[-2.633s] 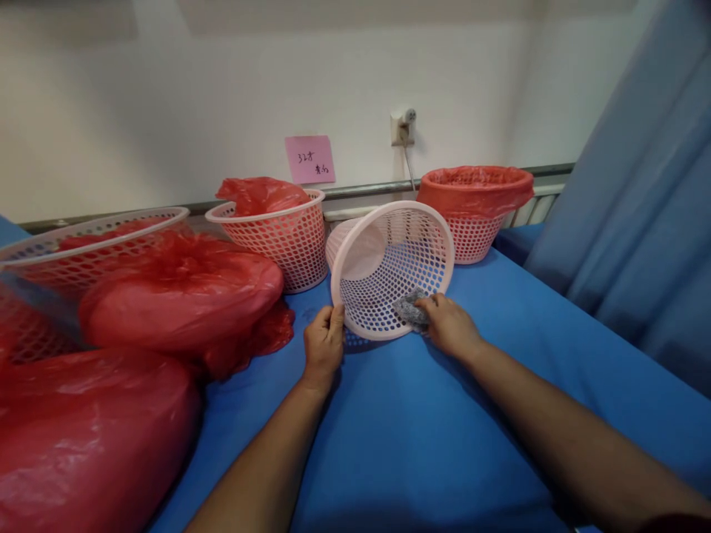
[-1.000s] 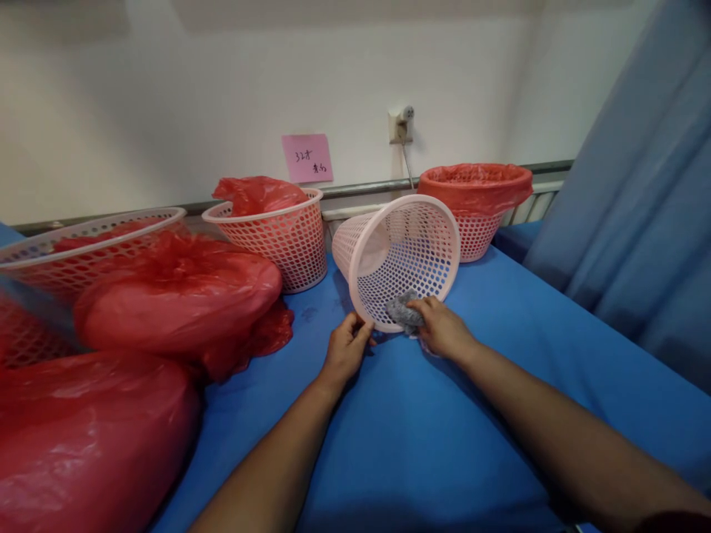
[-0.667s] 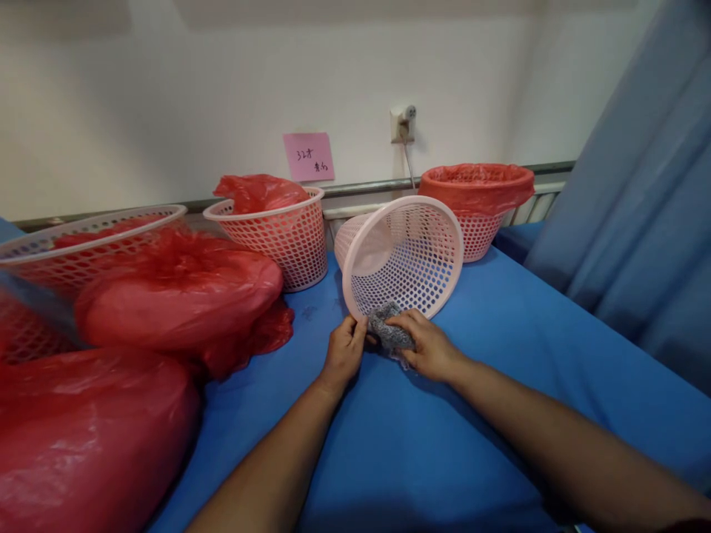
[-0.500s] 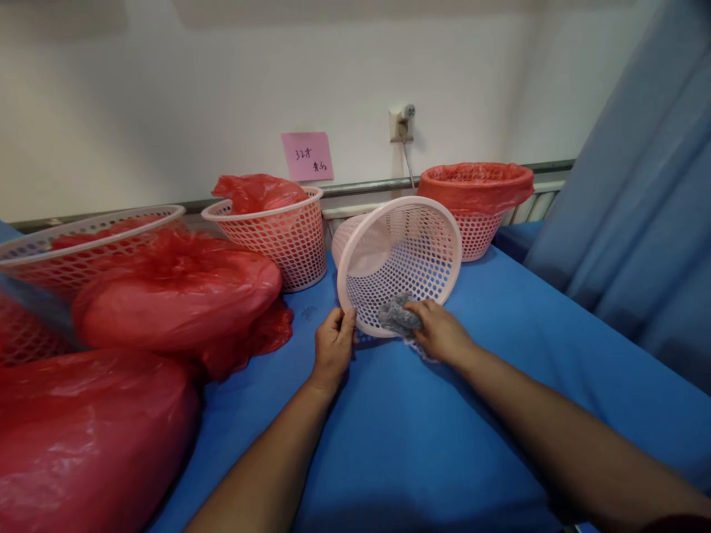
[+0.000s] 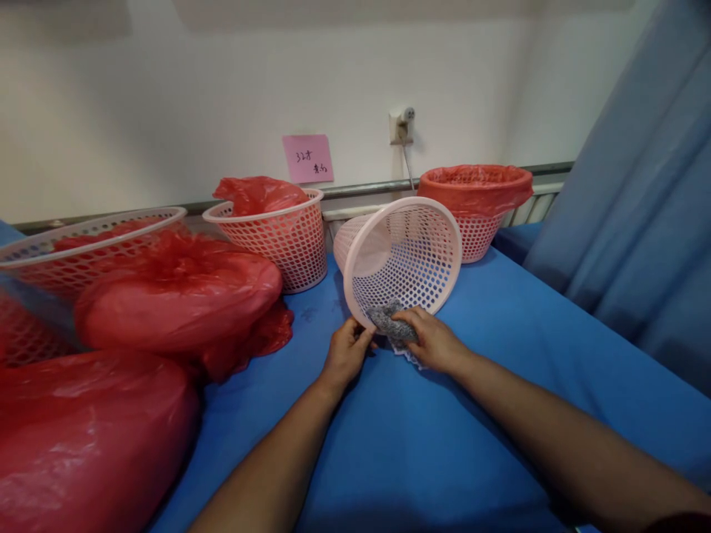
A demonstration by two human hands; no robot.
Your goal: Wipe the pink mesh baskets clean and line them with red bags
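Note:
A pale pink perforated plastic basket [image 5: 403, 259] lies tilted on its side, its mouth toward me. My left hand [image 5: 345, 354] is closed on the lower left of its rim, thumb on top. In my right hand [image 5: 433, 340] is a bunched grey cloth [image 5: 392, 322] with a white frilled edge. The cloth presses against the lower rim and inner wall, just right of my left hand. My fingertips under the rim are partly hidden.
Filled red plastic bags [image 5: 183, 296] lie at left. Behind them stand a basket with a red bag [image 5: 272, 237] and a wider basket [image 5: 94, 237]. A red-lined basket [image 5: 475, 211] stands back right. A blue sheet [image 5: 444, 451] covers the surface; a blue curtain [image 5: 638, 222] hangs right.
My left hand has shifted right along the rim, and the basket has turned slightly. The cloth in my right hand has moved a little left and down, toward my left hand.

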